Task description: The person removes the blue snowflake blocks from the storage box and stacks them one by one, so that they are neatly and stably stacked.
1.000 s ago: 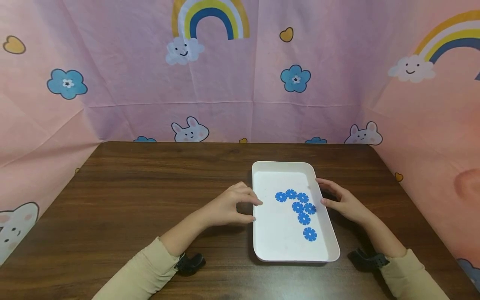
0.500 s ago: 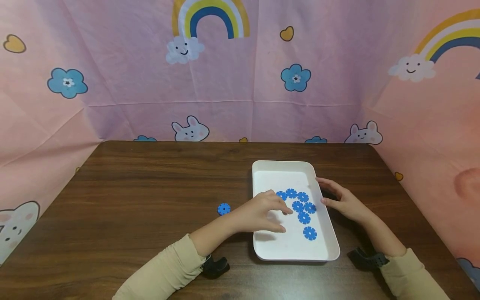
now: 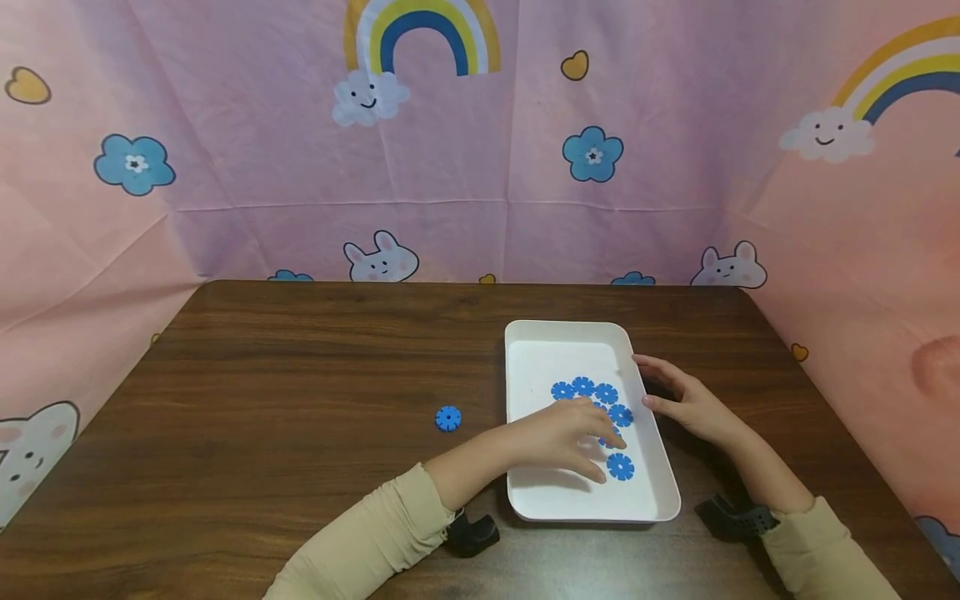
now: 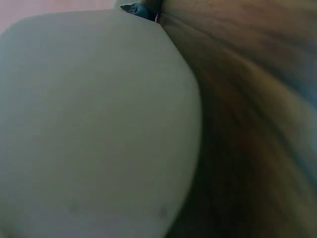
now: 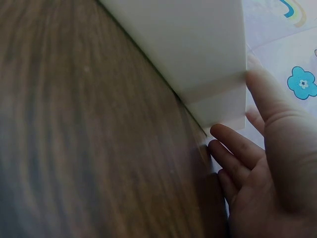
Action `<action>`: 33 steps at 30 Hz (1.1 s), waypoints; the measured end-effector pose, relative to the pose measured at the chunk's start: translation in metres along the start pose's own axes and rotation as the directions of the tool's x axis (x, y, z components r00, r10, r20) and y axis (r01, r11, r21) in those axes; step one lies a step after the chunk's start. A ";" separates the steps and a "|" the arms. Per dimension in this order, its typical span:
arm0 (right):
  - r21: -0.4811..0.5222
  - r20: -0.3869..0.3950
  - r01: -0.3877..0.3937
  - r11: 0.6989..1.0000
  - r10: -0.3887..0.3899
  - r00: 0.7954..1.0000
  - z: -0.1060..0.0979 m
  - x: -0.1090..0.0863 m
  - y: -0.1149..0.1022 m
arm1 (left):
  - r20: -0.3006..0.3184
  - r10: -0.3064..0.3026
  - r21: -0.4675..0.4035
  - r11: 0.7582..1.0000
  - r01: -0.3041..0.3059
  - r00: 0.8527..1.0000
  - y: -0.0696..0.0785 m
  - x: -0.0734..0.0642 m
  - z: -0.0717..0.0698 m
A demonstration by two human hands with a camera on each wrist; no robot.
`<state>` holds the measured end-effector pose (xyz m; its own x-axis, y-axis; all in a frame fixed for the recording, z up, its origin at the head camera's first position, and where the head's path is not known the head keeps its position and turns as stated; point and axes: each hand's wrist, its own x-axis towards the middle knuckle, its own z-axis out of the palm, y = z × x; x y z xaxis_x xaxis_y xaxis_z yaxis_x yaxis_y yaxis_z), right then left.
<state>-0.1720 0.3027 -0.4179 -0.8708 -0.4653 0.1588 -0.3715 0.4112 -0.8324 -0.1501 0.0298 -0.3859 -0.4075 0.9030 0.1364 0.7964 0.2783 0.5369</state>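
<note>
My left hand (image 3: 566,433) hovers over the white tray (image 3: 555,504) with thumb and index finger spread apart, and nothing shows between them. Beneath and around its fingers lie several blue snowflake discs, partly covered by the hand. One disc (image 3: 620,467) sits just in front of the fingertips, another (image 3: 606,393) farther back. My right hand (image 3: 690,408) touches the tray's right rim with thumb and index fingertips. In the right wrist view its relaxed fingers (image 5: 237,153) lie by the tray's outer wall (image 5: 198,54). The left wrist view shows only the tray's wall (image 4: 99,124), not the hand.
Left of the tray, a single blue snowflake disc (image 3: 447,418) rests on the dark wooden table (image 3: 315,367). Printed pink cloth (image 3: 450,167) hangs behind the table and along both sides. Black wrist bands (image 3: 471,535) show at the sleeves.
My left hand has moved right, from the tray's left edge to over the discs. The disc on the table, earlier hidden behind that hand, has come into view. My right hand stays put.
</note>
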 end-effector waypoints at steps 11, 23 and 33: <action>-0.006 -0.001 -0.001 1.000 0.001 1.000 0.001 0.001 -0.001 | 0.168 -0.090 0.082 0.994 0.077 0.982 -0.001 0.019 0.008; -0.009 -0.005 -0.004 1.000 0.004 1.000 0.000 0.000 0.000 | 0.197 -0.088 0.135 0.989 0.062 0.976 -0.001 0.023 0.013; -0.001 0.006 0.003 1.000 -0.003 1.000 -0.001 0.001 -0.001 | 0.205 -0.093 0.140 0.988 0.065 0.974 -0.001 0.025 0.012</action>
<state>-0.1728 0.3026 -0.4159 -0.8679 -0.4708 0.1581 -0.3744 0.4110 -0.8312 -0.1555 0.0563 -0.3933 -0.3799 0.9209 -0.0878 0.8227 0.3797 0.4230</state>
